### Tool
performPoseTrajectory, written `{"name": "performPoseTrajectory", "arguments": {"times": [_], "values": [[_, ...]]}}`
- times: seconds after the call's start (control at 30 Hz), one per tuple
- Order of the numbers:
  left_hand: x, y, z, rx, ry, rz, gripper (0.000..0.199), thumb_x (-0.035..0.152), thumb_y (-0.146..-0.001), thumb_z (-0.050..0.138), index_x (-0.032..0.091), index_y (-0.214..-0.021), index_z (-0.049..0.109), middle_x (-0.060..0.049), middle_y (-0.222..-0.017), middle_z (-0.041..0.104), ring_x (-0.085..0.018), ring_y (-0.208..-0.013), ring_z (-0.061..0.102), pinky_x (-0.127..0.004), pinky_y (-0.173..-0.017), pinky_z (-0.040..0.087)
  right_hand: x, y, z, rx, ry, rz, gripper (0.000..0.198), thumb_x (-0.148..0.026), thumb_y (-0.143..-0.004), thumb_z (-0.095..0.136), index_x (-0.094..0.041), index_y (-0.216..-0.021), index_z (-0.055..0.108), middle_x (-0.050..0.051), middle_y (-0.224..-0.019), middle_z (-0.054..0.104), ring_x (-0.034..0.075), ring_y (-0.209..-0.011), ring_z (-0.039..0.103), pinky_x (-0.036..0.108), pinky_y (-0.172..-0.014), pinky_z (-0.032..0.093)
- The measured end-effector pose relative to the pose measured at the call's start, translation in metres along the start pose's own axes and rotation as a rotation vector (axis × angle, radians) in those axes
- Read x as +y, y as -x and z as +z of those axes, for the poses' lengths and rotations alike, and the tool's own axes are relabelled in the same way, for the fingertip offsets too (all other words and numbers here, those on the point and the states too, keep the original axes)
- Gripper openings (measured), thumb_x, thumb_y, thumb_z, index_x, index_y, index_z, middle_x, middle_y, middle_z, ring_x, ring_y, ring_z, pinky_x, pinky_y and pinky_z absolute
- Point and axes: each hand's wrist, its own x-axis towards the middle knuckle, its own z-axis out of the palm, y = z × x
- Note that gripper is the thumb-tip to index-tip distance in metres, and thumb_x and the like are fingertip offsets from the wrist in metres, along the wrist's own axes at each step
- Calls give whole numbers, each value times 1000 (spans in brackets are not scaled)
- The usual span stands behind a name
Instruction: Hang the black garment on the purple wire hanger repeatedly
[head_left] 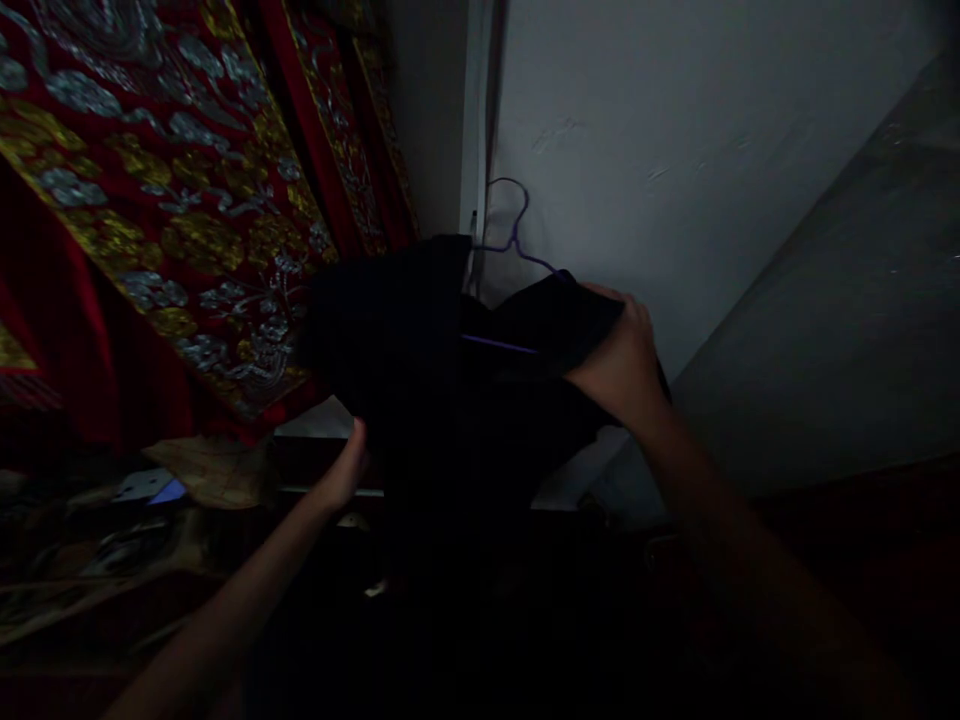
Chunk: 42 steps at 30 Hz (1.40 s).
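A black garment [450, 380] hangs at the centre of the dim view, draped over a purple wire hanger [517, 240] whose hook rises toward twelve o'clock against the pale wall [675, 130]. The right hand [619, 365] sits at three o'clock of the garment, fingers closed over its upper edge by the hanger's shoulder, gripping cloth and likely wire together. The left hand [346, 470] reaches up from seven o'clock and touches the garment's lower left side; its fingers are hidden behind the dark cloth, so I cannot tell whether it is gripping or merely resting there. At ten o'clock hangs a red fabric with gold and silver embroidery [172, 200], just beside the garment.
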Motion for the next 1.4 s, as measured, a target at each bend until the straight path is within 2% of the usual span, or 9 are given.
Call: {"name": "performPoseTrajectory", "arguments": {"times": [0.1,0.27,0.37,0.47,0.6,0.8,1.07,1.2,1.4], "values": [[-15,20,21,191,-74,2,90,68,-63,81,18,-133,59,-16,-145,57,-38,-141,45,-51,-120,33,-25,-1,-3,15,-43,-43,79,-43,-69,75,-11,-138,53,18,-124,62,37,-116,56,53,-100,46],[-33,62,42,343,37,-105,63,45,-74,83,18,-127,61,-14,-131,67,-33,-126,62,-47,-108,49,-36,46,-13,0,-218,-22,76,-35,-70,77,-19,-141,53,16,-143,54,38,-134,47,59,-112,35],[-44,84,46,311,83,-219,57,40,-71,86,18,-120,65,-14,-124,71,-34,-120,65,-48,-105,52,-52,97,-9,-112,-629,281,45,-34,-82,70,-24,-125,64,11,-136,63,31,-131,55,54,-111,40],[-50,104,52,261,55,-264,57,43,-72,85,19,-120,66,-13,-126,71,-33,-124,63,-46,-108,50,-85,151,10,-338,-980,725,30,-43,-86,67,-22,-107,71,10,-100,77,26,-98,72,42,-90,54],[-43,120,64,167,-22,-233,62,48,-70,84,17,-121,66,-13,-128,69,-34,-130,58,-46,-113,45,-121,190,41,-301,-1094,994,30,-47,-73,76,-19,-78,68,2,-67,67,17,-63,63,27,-60,47],[-39,126,67,276,-94,-238,54,42,-74,82,18,-120,66,-14,-126,69,-33,-136,53,-48,-118,38,-126,179,44,-188,-1071,955,29,-44,-75,75,-18,-85,66,-1,-67,62,13,-62,56,25,-59,42],[-43,131,64,235,-127,-194,51,42,-74,80,20,-119,68,-12,-124,70,-33,-135,53,-47,-116,41,-142,181,47,-118,-1078,961,27,-43,-80,71,-21,-94,64,1,-71,63,16,-68,60,26,-63,47],[-40,131,68,244,-157,-176,52,45,-72,79,19,-116,70,-13,-114,73,-35,-126,60,-49,-112,44,-142,180,50,-138,-1042,937,22,-42,-81,67,-20,-81,63,2,-69,62,16,-67,59,25,-61,45],[-37,131,71,275,-124,-177,57,46,-67,81,18,-115,70,-13,-108,75,-37,-124,62,-50,-108,49,-136,181,43,-234,-1051,977,19,-39,-80,63,-20,-79,62,-1,-65,59,14,-60,54,23,-54,41]]}}
